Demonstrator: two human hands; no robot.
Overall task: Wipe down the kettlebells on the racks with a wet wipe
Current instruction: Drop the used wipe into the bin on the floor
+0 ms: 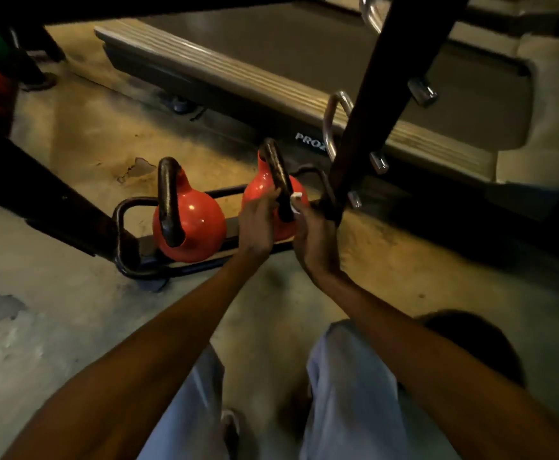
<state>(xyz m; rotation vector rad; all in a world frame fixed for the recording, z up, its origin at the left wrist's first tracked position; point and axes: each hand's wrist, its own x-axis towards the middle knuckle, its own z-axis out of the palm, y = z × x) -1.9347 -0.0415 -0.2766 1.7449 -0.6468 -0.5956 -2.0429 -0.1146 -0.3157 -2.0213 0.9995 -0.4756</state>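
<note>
Hands (283, 224) reaching down, wipe (295, 202) pressed on kettlebell handle (279, 175)

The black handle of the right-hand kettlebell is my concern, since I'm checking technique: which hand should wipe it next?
Right hand: it pinches the wet wipe against the handle; left hand only steadies.

2 red kettlebells (190, 224) (268, 194) on low rack (122, 214); 1 wet wipe (295, 202); 2 hands (256, 224) (314, 240); 1 treadmill (271, 61) behind rack.
</note>
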